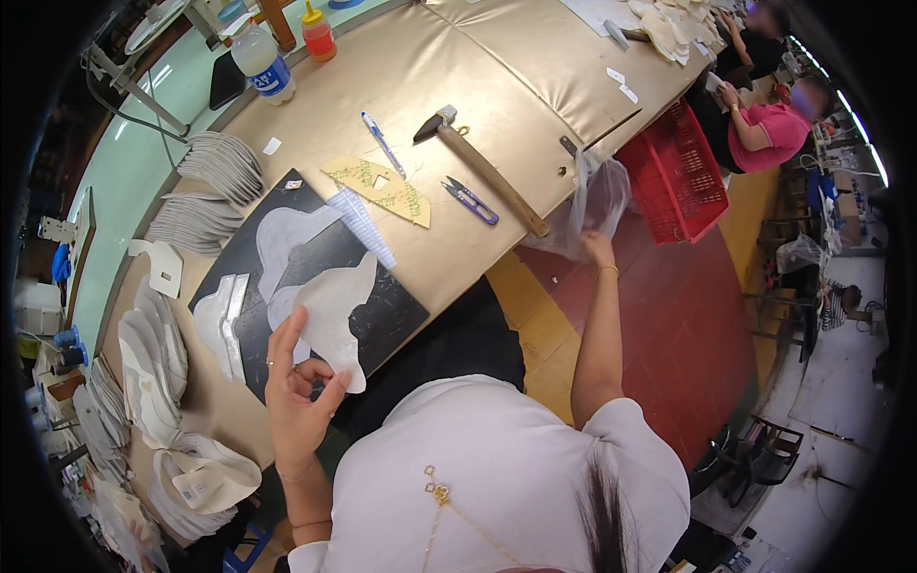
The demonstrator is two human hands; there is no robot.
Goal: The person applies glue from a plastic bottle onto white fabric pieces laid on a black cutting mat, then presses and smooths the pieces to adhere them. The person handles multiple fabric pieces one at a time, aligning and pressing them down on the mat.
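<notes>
The pale cut piece (334, 310), a flat curved shape of white sheet material, stood lifted above the black cutting board (387, 320) near the front edge of the tan tabletop (430, 76). Its long axis ran from lower right to upper left, with the narrower tail pointing down toward the person and the broad lobed end pointing away over the board. The left hand (296, 392) held it at that lower tail: the thumb lay against the near face and the fingers (287, 334) rose behind the piece, closed on it.

Off the tabletop's right edge hung a clear plastic bag (597, 201), a crumpled transparent package just beside a red plastic crate (678, 177) on the floor. The right hand (597, 246) reached out to the bag's lower edge, with its fingers closed on the film.

At the far left of the tabletop stood a clear plastic bottle (263, 59) with a blue and white label wrapped round its middle, and next to it a small orange bottle (318, 33) with a yellow cap. A wooden-handled hammer (487, 172) lay diagonally near the middle. A yellow patterned template (382, 189) lay beside the board, and small purple snips (470, 201) lay between the template and the hammer.
</notes>
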